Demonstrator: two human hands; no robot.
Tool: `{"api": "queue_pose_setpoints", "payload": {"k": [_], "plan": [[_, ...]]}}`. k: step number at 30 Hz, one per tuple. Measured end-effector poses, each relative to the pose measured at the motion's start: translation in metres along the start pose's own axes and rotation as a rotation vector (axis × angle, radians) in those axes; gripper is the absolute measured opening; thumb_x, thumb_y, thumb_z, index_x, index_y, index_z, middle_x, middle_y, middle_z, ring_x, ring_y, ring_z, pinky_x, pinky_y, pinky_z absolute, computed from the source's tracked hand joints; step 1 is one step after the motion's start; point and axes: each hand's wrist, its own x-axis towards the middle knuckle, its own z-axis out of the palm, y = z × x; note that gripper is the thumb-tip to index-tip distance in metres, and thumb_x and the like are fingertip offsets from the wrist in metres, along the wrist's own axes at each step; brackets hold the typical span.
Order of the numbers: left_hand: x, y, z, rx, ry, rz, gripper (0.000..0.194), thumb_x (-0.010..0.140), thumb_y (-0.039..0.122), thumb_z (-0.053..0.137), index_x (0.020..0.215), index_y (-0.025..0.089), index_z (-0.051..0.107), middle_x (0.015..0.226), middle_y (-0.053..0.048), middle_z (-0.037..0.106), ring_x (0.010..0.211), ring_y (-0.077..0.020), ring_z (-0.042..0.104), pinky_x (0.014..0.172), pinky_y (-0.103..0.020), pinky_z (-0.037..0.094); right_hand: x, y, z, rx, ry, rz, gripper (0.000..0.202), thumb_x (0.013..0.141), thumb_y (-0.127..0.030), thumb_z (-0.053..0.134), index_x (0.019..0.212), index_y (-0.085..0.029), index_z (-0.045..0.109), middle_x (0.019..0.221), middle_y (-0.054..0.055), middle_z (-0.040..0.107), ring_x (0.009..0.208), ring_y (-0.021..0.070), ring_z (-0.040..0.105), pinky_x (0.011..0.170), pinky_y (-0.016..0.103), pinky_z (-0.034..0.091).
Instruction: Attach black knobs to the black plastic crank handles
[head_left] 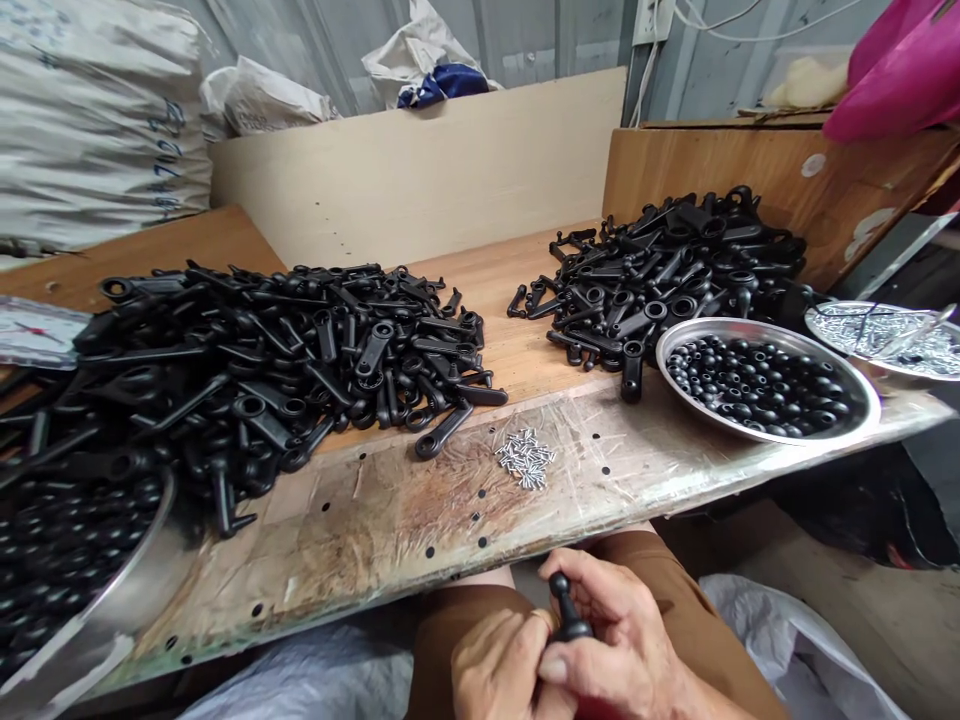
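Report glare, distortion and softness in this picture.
Head view: whitish glare on the plastic film; head view: left bowl looks stretched and soft in the corner, cut off by the frame; head view: held part fairly clear in outline.

Grey ribbed metal wall [540, 45] at back; cream board [450, 170] and brown wooden panel [675, 160] edge the surface [506, 290]; grey-brown floor [814, 560], lower right.
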Motion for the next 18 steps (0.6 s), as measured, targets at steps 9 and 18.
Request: {"api": "queue_pose_setpoints", "payload": {"k": [9, 18], "plan": [[-0.006, 0.000, 0.005, -0.109, 0.005, -0.054, 0.023, 0.088, 0.022, 0.042, 0.074, 0.017, 0.059, 0.049, -0.001, 0.055, 0.040, -0.0131, 0.052, 0.042, -0.024, 0.041, -0.003, 0.009, 0.003, -0.133, 0.122, -0.206, 0.029, 0.064, -0.043, 0.072, 0.071, -0.018, 0.058, 0.055, -0.005, 0.033, 0.050, 0.0092, 0.028, 0.047, 0.024, 0.024], [0.012, 0.009, -0.004, -0.599, -0.013, -0.631, 0.023, 0.079, 0.044, 0.063, 0.083, 0.024, 0.071, 0.068, 0.000, 0.067, 0.063, -0.0161, 0.062, 0.062, -0.023, 0.049, -0.002, 0.007, -0.011, 0.186, 0.080, 0.034, 0.074, 0.058, -0.052, 0.080, 0.123, -0.027, 0.054, 0.092, 0.005, 0.057, 0.076, 0.0176, 0.053, 0.066, 0.028, 0.045]]}}
